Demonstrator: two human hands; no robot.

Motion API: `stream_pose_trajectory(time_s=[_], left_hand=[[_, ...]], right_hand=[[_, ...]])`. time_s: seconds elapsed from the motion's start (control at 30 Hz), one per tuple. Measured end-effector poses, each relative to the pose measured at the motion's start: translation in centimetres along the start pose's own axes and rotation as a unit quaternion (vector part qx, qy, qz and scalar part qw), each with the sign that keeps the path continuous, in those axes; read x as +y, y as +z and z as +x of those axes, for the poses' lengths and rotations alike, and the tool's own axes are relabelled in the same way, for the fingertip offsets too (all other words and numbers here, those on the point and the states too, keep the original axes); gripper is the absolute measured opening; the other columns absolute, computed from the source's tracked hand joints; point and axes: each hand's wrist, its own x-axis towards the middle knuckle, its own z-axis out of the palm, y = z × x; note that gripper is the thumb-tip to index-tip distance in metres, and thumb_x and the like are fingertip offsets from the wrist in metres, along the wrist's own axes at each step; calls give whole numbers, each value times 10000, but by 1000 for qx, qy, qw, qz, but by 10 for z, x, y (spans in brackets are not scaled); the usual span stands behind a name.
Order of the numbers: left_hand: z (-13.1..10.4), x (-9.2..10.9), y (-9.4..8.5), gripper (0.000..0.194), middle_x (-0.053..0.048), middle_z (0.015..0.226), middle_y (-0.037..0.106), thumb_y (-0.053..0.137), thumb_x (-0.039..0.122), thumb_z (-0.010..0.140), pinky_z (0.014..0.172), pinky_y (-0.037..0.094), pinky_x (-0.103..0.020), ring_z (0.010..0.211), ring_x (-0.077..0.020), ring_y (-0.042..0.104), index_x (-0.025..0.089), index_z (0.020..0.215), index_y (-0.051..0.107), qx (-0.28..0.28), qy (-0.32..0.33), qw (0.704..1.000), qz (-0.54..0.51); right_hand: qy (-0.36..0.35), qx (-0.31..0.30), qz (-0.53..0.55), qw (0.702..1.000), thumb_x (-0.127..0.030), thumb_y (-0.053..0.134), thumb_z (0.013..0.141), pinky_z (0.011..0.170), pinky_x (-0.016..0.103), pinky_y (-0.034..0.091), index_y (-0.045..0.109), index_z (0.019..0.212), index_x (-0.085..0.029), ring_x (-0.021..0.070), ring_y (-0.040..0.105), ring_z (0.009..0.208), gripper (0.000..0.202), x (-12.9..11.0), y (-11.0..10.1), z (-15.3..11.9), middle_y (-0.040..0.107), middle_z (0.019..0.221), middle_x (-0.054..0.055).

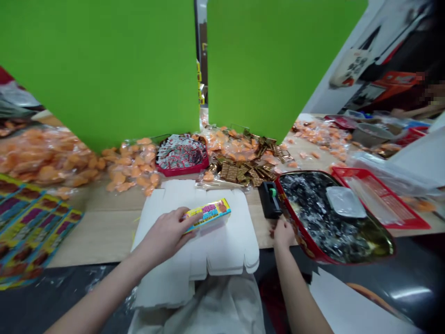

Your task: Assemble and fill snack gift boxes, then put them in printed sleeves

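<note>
My left hand (175, 227) is wrapped over one end of a small printed carton (210, 214), yellow, blue and pink. The carton lies tilted on a stack of flat white cardboard blanks (229, 243). At the near end of a black tape dispenser (270, 200) with a green core, my right hand (284, 232) is closed, its fingers bunched. What it pinches, if anything, is too small and hidden to make out. Right beside that hand stands a red-rimmed tin (309, 250) holding dark wrapped pieces, with a clear plastic lid (346, 202) on top.
Green panels (104, 69) rise behind the table. Along them lie orange wrapped pieces (135, 167), a red tray (177, 170) of small sachets and gold packets (236, 171). Printed carton sheets (31, 227) are at left, a red basket (399, 220) at right. Part of another person shows far right.
</note>
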Motion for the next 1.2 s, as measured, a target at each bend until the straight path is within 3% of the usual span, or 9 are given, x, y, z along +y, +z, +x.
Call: stream_pose_trajectory(time_s=[0.1,0.17,0.27,0.37,0.47,0.63,0.77,1.0,1.2], left_hand=[[-8,0,3,444,-123,1209,537,501,293,887,852,469,-449,1077,-288,525,311,1328,453,53,20,998,15],[-14,0,9,392,-102,1140,596,472,209,903,859,472,-418,1050,-251,549,281,1287,502,109,51,993,3],[-21,3,18,302,-68,1064,653,446,134,912,864,480,-343,1040,-194,572,233,1155,597,194,79,976,-50],[-23,8,20,233,-44,985,673,459,179,917,840,493,-326,976,-176,595,237,1043,647,230,43,970,-67],[-25,10,17,199,-43,940,675,473,182,909,818,503,-307,917,-165,601,207,999,648,225,36,970,-89],[-30,6,14,277,-73,1011,649,448,102,867,868,485,-338,976,-192,561,172,1080,611,190,61,972,-121],[-28,9,6,480,-84,1058,579,443,114,817,821,483,-391,951,-220,523,253,1268,529,110,36,986,-119],[3,19,-4,168,-78,1156,552,560,310,842,896,411,-427,1039,-252,463,231,941,669,93,-130,968,-195],[14,27,0,210,-42,888,630,670,318,747,745,431,-348,881,-234,456,188,871,560,78,-157,972,-158]], right_hand=[[2,34,59,998,-449,394,871,391,346,415,671,881,-190,202,524,413,380,-24,-6,-29,566,514,63],[17,4,92,996,-448,496,847,440,343,459,678,961,-195,192,549,487,332,-51,-8,-57,621,623,72],[55,-146,138,978,-443,573,821,487,296,474,648,1085,-204,144,535,530,363,-105,0,-97,630,699,35],[80,-301,207,928,-437,553,836,460,240,430,405,1360,-229,110,482,487,583,-154,25,-118,582,622,-34],[70,-327,251,908,-416,515,856,475,231,421,149,1460,-206,112,480,505,737,-182,52,-122,556,607,-56],[46,-305,214,927,-387,486,871,527,252,433,174,1450,-155,125,494,565,699,-185,73,-125,543,627,-45],[60,-298,210,929,-387,486,873,524,253,429,180,1446,-167,129,505,573,686,-177,76,-130,536,631,-48],[100,-316,271,904,-399,513,858,454,216,421,110,1457,-193,109,500,508,750,-173,78,-130,563,619,-51],[133,-307,294,895,-379,507,866,514,278,535,-84,1446,-276,135,623,560,834,-154,57,-153,668,867,18]])
